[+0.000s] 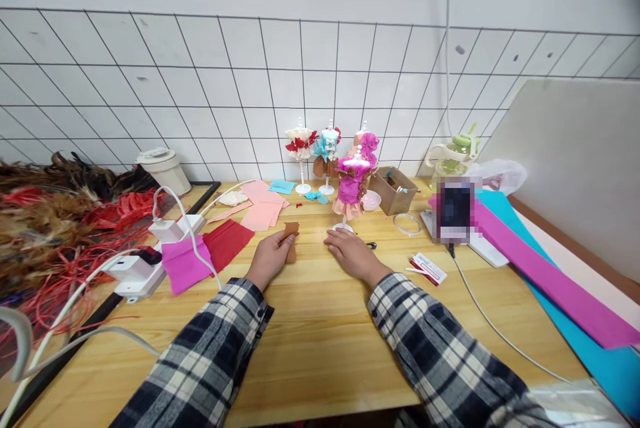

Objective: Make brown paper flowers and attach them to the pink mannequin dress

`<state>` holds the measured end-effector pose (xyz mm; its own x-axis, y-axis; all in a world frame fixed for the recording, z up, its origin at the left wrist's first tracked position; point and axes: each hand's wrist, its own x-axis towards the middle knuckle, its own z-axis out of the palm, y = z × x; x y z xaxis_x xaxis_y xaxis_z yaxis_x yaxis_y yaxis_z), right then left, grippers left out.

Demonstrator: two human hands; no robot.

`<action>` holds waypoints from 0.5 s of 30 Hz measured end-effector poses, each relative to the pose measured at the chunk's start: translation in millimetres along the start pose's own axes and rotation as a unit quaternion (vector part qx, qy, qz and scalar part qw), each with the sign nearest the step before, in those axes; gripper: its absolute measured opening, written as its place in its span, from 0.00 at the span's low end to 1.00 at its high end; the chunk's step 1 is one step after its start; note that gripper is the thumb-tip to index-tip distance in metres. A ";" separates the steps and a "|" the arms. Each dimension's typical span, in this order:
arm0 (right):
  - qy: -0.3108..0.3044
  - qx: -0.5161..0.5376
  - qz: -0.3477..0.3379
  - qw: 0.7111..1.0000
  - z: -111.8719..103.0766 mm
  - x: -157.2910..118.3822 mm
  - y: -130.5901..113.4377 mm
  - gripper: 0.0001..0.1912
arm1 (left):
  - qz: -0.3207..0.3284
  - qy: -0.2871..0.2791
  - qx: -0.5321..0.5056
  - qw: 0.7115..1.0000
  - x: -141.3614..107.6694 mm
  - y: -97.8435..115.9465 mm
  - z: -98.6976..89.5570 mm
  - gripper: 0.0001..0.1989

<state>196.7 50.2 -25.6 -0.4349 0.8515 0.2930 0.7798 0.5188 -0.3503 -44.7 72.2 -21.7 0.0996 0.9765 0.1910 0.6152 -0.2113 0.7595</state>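
Between the thumb and fingers of my left hand [268,259] is a small piece of brown crepe paper [292,233]. My right hand [353,255] lies flat on the wooden table, fingers stretched out at the base of a miniature dress form [353,185] in a magenta top and peach skirt. Whether the fingertips touch that base I cannot tell. Behind it stand other small dress forms: one in cream and red [301,145], one in blue and brown [327,148], and one in peach and magenta [369,143], partly hidden.
Red [227,241], magenta [186,265] and peach paper [263,205] lie left, beside a power strip [143,285] with cables and a feather pile [50,228]. Rightward are a cardboard box [395,191], a pixelated device [454,209], a small card pack [429,268] and long paper sheets [555,275].
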 end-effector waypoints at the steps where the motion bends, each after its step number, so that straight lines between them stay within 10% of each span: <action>1: 0.009 -0.003 0.004 1.000 -0.4 0.1 -2.0 0.17 | -0.002 -0.001 0.001 1.000 -0.1 0.3 -0.1 0.23; 15: -0.025 -0.026 0.122 0.992 -35.6 -12.0 13.7 0.17 | 0.005 0.011 -0.017 1.000 0.7 -2.9 1.3 0.20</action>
<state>228.6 44.4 -2.2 -0.2516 0.9545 0.1602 0.8862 0.2937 -0.3584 -45.4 73.6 -24.6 0.0874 0.9734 0.2119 0.5873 -0.2222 0.7783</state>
